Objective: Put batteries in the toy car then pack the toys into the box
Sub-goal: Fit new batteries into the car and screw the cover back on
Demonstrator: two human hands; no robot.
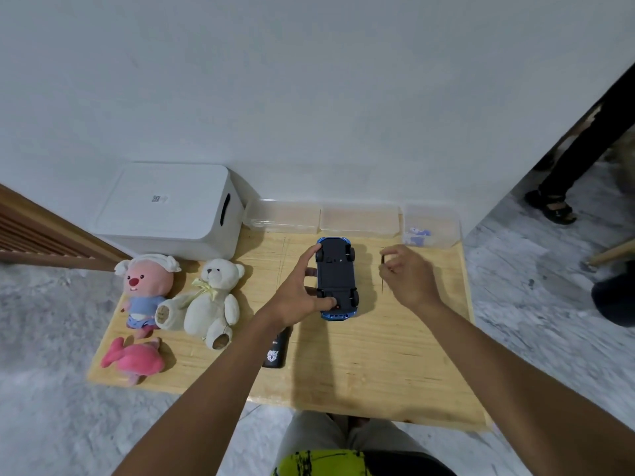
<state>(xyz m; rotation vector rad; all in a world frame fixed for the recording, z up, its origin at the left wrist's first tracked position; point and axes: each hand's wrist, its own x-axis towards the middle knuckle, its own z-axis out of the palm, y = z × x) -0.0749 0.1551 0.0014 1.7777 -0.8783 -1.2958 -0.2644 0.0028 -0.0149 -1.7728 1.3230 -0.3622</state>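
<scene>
A blue toy car [336,276] lies upside down on the wooden table [360,355], its black underside up. My left hand [299,290] grips the car from its left side, fingers at the front wheel and thumb at the rear. Just right of the car, my right hand [407,273] pinches a thin dark screwdriver [382,273] that points down at the table. A white lidded box [171,211] stands at the back left. Three plush toys lie at the left: a pink beaver [146,290], a white bear [209,300] and a pink dolphin [134,359].
A black remote [276,352] lies under my left forearm. Clear plastic containers [357,219] line the back edge by the wall; the right one [431,228] holds small blue items. Another person's leg and sandal [553,206] are on the floor at the right.
</scene>
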